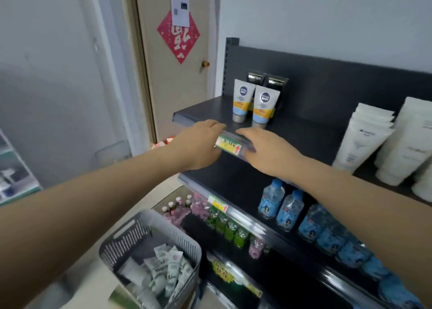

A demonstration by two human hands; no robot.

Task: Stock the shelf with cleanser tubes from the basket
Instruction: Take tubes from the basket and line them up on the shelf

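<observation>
A grey slatted basket (131, 234) sits low at the left and holds several white-and-green cleanser tubes (163, 269). The dark top shelf (205, 110) carries two white, blue and orange tubes (264, 105) in front of two black boxes (275, 82). Both hands are at the shelf's front edge, on a clear price label strip (228, 144) with a green-yellow tag. My left hand (198, 142) pinches its left end, fingers above and thumb below. My right hand (266, 147) lies over its right end with fingers stretched along the top. Neither hand holds a tube.
Large white tubes (360, 140) stand at the right of the top shelf. The lower shelves hold blue water bottles (271, 199) and small green and pink bottles (224, 227). A beige door (173, 79) with a red paper decoration is behind on the left.
</observation>
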